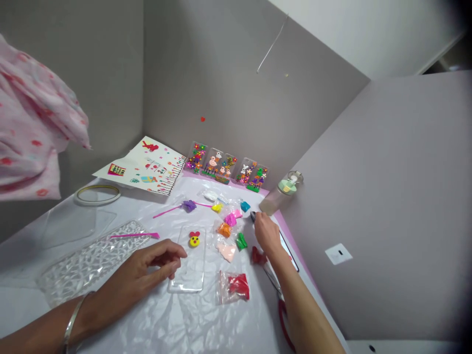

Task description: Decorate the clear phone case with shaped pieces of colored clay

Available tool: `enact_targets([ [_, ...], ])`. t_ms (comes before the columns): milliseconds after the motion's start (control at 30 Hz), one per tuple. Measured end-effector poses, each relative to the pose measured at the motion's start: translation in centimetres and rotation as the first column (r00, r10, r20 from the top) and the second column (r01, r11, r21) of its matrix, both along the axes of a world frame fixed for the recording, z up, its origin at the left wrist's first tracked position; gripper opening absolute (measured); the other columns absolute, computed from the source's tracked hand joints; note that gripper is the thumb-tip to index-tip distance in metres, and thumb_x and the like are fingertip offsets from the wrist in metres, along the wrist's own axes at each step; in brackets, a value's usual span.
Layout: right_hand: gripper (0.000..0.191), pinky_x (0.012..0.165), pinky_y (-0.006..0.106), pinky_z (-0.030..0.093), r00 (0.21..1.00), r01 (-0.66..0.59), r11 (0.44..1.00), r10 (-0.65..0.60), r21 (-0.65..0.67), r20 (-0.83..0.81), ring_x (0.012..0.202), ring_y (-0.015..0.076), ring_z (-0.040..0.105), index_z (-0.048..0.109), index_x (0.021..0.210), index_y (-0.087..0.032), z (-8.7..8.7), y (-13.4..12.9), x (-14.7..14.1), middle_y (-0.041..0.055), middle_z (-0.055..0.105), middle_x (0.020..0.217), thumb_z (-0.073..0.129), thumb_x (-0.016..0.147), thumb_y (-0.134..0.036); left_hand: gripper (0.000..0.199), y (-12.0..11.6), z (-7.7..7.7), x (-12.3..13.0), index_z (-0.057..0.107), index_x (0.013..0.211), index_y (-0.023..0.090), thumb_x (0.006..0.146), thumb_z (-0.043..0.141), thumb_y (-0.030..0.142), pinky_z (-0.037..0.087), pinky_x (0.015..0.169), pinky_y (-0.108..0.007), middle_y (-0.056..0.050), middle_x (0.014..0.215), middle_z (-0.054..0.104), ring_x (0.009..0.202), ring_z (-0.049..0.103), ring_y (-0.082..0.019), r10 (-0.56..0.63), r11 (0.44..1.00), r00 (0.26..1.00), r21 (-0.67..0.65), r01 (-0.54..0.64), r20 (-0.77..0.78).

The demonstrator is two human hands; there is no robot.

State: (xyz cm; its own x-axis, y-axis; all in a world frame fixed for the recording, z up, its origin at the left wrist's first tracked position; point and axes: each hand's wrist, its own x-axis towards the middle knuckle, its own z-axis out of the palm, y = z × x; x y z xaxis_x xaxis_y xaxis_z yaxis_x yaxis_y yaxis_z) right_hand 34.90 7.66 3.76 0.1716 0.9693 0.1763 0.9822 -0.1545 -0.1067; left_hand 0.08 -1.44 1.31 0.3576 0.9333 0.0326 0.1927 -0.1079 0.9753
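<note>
A clear phone case [191, 270] lies flat on the covered table, with a yellow clay face topped by red pieces [194, 239] near its upper end. At the case's left edge rests my left hand [157, 263], fingers loosely bent, thumb and forefinger apart, nothing between them. My right hand [266, 230] is closed at the right side of the table, beside a small dark rounded object [252, 216]. Its fingertips are hidden, so what they grip is unclear. Below that wrist lie a dark red lump [258, 255] and red-handled scissors [283, 314], partly covered by my forearm.
Bagged clay pieces, including orange [224, 229] and red [239, 285], lie right of the case. A textured clear sheet [92, 258] carries a pink tool [134, 235]. Decorated cases [217, 162] and a drawing book [147, 167] lean at the back, near a bottle [276, 196].
</note>
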Motion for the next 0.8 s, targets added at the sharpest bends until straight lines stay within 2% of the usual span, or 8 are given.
enact_targets([
  [100,0.025,0.082,0.034,0.052,0.963,0.005,0.995,0.022,0.100,-0.270,0.093,0.0245,0.072,0.071,0.104,-0.013,2.0,-1.0,0.0,0.0159,0.074,0.105,0.046,0.101,-0.017,0.030,-0.1,0.2,0.0,0.072,0.103,0.027,0.097,0.062,0.055,0.052,0.078,-0.030,-0.001,0.087,0.068,0.081,0.065,-0.020,-0.004,1.000,1.000,0.005,0.004,0.024],
  [233,0.037,0.072,0.034,0.058,0.786,-0.094,0.983,0.171,0.159,-0.595,0.079,0.0231,0.074,0.075,0.104,-0.013,3.9,-4.2,-3.9,0.0099,0.077,0.085,0.053,0.099,-0.043,0.027,-0.8,0.4,-0.4,0.070,0.104,0.029,0.098,0.062,0.054,0.053,0.081,-0.030,-0.001,0.088,0.070,0.085,0.067,-0.022,0.081,0.995,0.996,0.060,-0.083,0.049],
  [267,0.037,0.071,0.033,0.058,0.708,-0.135,0.976,0.216,0.171,-0.673,0.075,0.0215,0.073,0.077,0.101,-0.015,4.1,-5.2,-5.5,0.0077,0.076,0.081,0.057,0.097,-0.046,0.025,-1.1,0.3,-0.5,0.071,0.102,0.029,0.097,0.064,0.052,0.053,0.083,-0.030,-0.001,0.091,0.071,0.088,0.067,-0.022,0.130,0.984,0.990,0.114,-0.134,0.045],
  [367,0.019,0.068,0.029,0.055,0.188,-0.246,0.951,0.237,0.188,-0.953,0.066,0.0162,0.066,0.079,0.081,-0.018,4.1,-7.8,-10.6,0.0025,0.073,0.070,0.080,0.079,-0.037,0.015,-1.9,-0.1,-1.0,0.070,0.095,0.029,0.097,0.068,0.043,0.052,0.083,-0.029,-0.001,0.093,0.071,0.089,0.066,-0.022,0.195,0.920,0.980,0.341,-0.192,0.026],
  [467,0.013,0.060,0.025,0.049,-0.050,-0.264,0.942,0.202,0.208,-0.978,0.060,0.0126,0.058,0.078,0.073,-0.020,3.8,-9.2,-14.0,-0.0008,0.068,0.065,0.085,0.073,-0.031,0.005,-2.1,-0.1,-1.4,0.067,0.094,0.028,0.099,0.067,0.030,0.049,0.076,-0.027,0.002,0.083,0.066,0.079,0.062,-0.018,0.194,0.843,0.980,0.505,-0.184,0.034],
  [600,0.012,0.056,0.023,0.044,-0.121,-0.217,0.948,0.211,0.233,-0.970,0.059,0.0102,0.053,0.077,0.068,-0.020,3.6,-10.1,-15.4,-0.0023,0.063,0.065,0.087,0.071,-0.025,0.005,-1.3,0.6,-1.5,0.063,0.099,0.029,0.100,0.066,0.025,0.045,0.082,-0.026,0.004,0.090,0.064,0.086,0.061,-0.016,0.202,0.793,0.979,0.589,-0.156,-0.012],
  [733,0.012,0.058,0.025,0.046,-0.148,-0.262,0.943,0.172,0.206,-0.974,0.060,0.0112,0.056,0.075,0.069,-0.021,3.1,-11.3,-16.8,-0.0028,0.063,0.068,0.087,0.072,-0.022,0.008,-1.2,0.5,-1.3,0.057,0.103,0.029,0.102,0.064,0.033,0.046,0.081,-0.025,0.003,0.094,0.060,0.088,0.059,-0.016,0.111,0.856,0.994,0.510,-0.085,-0.021],
  [800,0.012,0.062,0.026,0.047,-0.086,-0.294,0.933,0.190,0.207,-0.978,0.065,0.0128,0.059,0.075,0.070,-0.021,2.8,-11.8,-17.5,-0.0018,0.064,0.071,0.087,0.074,-0.021,0.014,-1.4,0.3,-1.2,0.053,0.101,0.028,0.103,0.063,0.038,0.046,0.082,-0.025,0.003,0.094,0.057,0.089,0.057,-0.017,0.092,0.876,0.996,0.474,-0.086,0.011],
])
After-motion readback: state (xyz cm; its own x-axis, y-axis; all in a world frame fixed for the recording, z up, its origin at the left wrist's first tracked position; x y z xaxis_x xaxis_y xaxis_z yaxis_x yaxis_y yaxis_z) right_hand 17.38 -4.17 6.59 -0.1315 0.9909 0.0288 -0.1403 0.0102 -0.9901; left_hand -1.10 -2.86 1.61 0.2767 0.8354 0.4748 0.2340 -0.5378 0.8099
